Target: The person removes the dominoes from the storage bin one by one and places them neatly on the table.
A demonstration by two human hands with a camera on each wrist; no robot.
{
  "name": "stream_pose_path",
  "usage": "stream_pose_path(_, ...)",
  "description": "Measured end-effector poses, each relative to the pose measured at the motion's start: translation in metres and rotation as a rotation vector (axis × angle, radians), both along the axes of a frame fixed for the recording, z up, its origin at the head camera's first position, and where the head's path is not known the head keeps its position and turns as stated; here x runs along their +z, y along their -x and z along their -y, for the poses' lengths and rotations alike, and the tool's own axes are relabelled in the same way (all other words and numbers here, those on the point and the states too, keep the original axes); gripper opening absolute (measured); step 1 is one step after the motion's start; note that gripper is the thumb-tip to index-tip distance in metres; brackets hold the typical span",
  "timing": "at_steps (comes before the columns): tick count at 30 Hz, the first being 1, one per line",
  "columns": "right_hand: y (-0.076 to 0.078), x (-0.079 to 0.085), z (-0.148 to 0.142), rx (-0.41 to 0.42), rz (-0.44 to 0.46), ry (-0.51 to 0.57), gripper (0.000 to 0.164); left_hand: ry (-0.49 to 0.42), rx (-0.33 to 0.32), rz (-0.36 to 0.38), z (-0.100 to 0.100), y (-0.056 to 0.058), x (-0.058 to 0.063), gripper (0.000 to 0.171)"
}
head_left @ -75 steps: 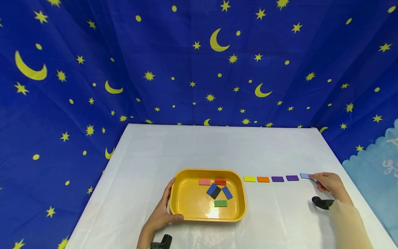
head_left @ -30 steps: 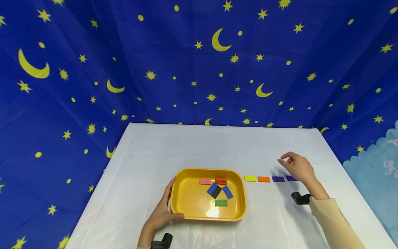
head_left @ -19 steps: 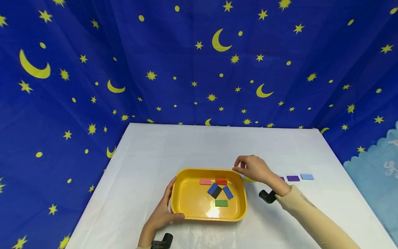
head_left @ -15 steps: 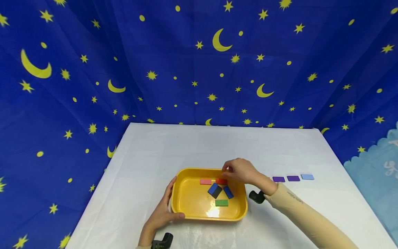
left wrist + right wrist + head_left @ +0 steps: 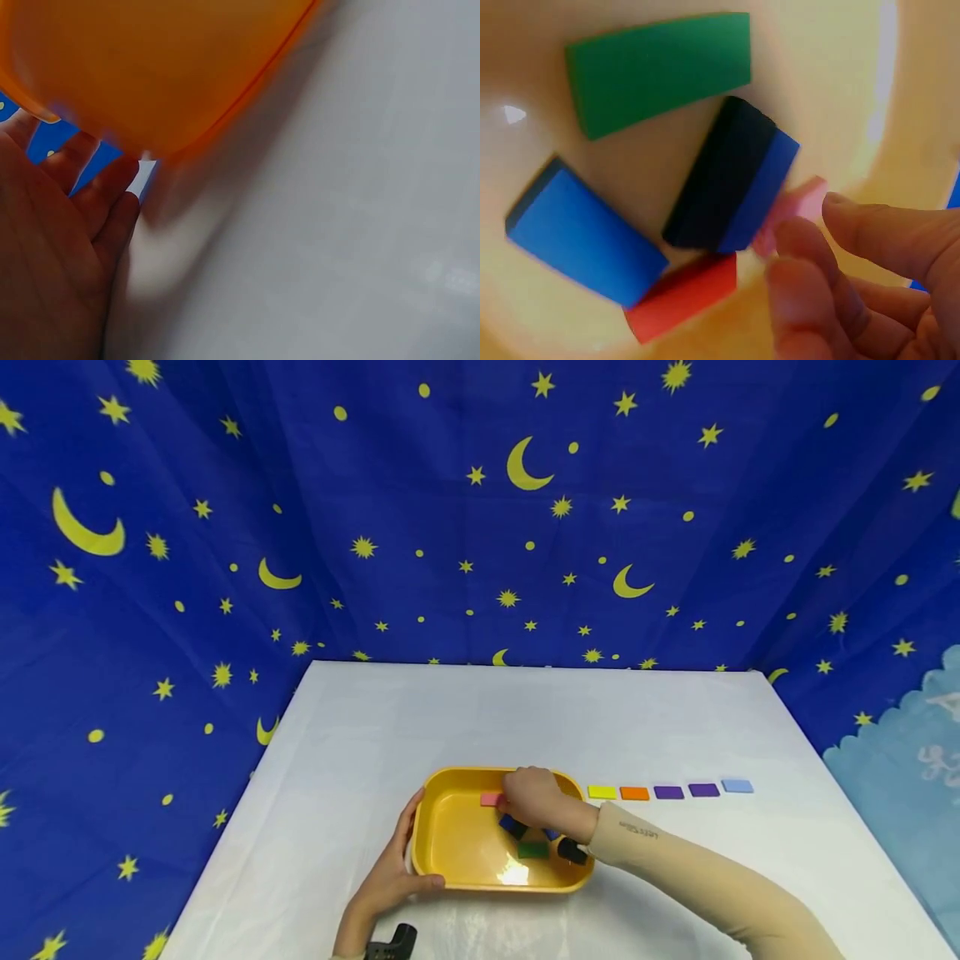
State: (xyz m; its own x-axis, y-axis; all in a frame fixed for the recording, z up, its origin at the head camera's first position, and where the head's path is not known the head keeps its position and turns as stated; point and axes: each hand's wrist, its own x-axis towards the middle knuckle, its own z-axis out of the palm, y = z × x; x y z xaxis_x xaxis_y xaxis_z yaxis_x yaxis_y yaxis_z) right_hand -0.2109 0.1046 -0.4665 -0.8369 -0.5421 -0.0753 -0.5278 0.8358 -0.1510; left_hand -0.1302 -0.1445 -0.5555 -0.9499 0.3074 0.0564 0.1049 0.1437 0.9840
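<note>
left hand [image 5: 392,870] gripped yellow tray [image 5: 456,853] at left end; right hand [image 5: 534,797], thumb and fingers parted, was beside pink block [image 5: 490,800].

A star-printed blue curtain [image 5: 427,510] was seen at twelve o'clock, a pale-blue panel [image 5: 911,793] just past three.

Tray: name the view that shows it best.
The head view: it takes in most of the tray, though the right hand hides some. The left wrist view shows only part of its outside, by the left hand; the right wrist view, part of its inside, with blocks.
</note>
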Motion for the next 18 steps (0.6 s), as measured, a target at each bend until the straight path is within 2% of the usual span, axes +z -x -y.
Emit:
stream_pose_path(5, 0.002, -0.013, 0.006, -0.019, -0.092, -0.079, 0.041, -0.006, -0.014, 0.0, 0.0, 0.0, -0.001, 0.116)
stream_pose_path(8, 0.002, -0.019, 0.007, 0.004, -0.145, -0.086, 0.04, -0.001, -0.012, -0.003, 0.001, 0.0, -0.001, 0.116)
stream_pose_path(12, 0.001, -0.022, 0.006, 0.038, -0.154, -0.042, 0.034, 0.008, -0.007, 0.002, 0.002, 0.0, 0.0, 0.116)
stream_pose_path(18, 0.001, -0.022, 0.003, 0.041, -0.126, 0.095, 0.013, 0.013, -0.009, 0.003, 0.003, 0.0, 0.002, 0.116)
